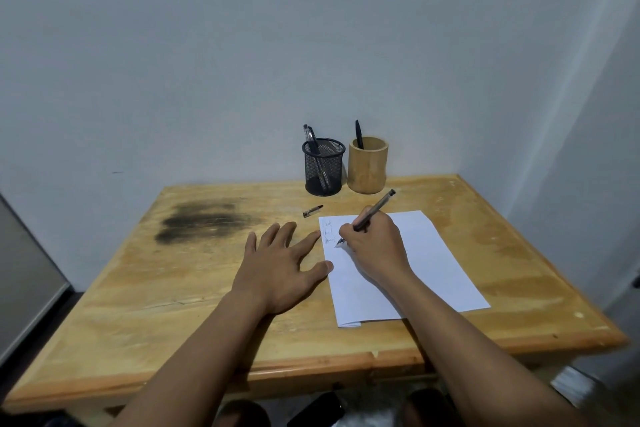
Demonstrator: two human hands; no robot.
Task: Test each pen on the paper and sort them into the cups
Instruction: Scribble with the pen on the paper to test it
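My right hand [375, 246] grips a grey pen [375, 210], its tip touching the white paper [433, 263] near a few scribbled lines at the sheet's top left corner. My left hand [277, 263] lies flat on the table with fingers spread, the thumb touching the paper's left edge. A pen cap [312, 211] lies on the wood just beyond the paper. At the back stand a black mesh cup [323, 166] holding a couple of pens and a bamboo cup [367, 165] holding one black pen [358, 133].
The wooden table [173, 288] carries a dark burn-like stain [204, 220] at the left. Walls close in behind and to the right. A grey panel stands at the far left, and dark objects lie on the floor below the front edge.
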